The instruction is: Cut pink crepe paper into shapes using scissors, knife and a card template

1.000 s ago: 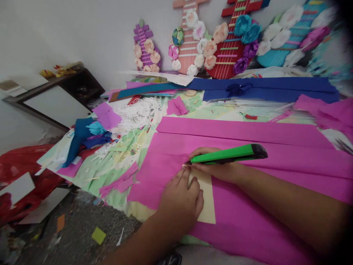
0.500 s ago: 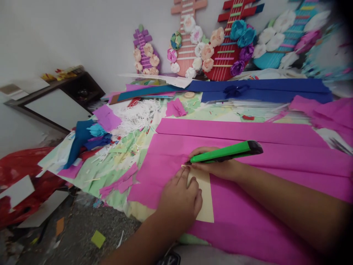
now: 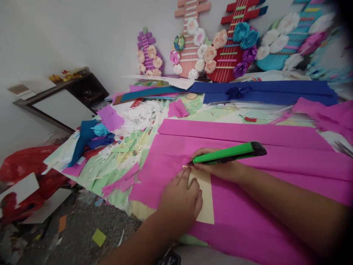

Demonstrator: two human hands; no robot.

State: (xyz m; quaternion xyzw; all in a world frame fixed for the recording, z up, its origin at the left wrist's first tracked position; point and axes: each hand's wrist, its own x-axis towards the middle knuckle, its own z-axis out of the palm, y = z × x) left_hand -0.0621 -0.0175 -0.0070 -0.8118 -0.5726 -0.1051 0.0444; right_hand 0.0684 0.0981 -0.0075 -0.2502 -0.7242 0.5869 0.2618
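My right hand (image 3: 220,167) grips a green utility knife (image 3: 224,152) with a black end. The knife lies slanted, its tip at the upper edge of a cream-coloured card (image 3: 205,206). My left hand (image 3: 180,195) presses on that card from the left, two fingers stretched toward its top edge and the others bent. Under both hands spreads a large magenta paper sheet (image 3: 248,209), with a folded strip along its far side. The blade itself is too small and dark to make out.
Magenta scraps (image 3: 121,180), tangled white string (image 3: 142,116) and a folded blue sheet (image 3: 289,90) lie on the patterned tablecloth (image 3: 99,176). Flower-decorated paper guitars (image 3: 189,55) lean against the wall. A dark cabinet (image 3: 59,106) and a red plastic bag (image 3: 22,165) are at left.
The view has shifted slightly, so the background sits a little farther right. The knife tip is slightly farther right along the card's top edge. My left hand stays on the card.
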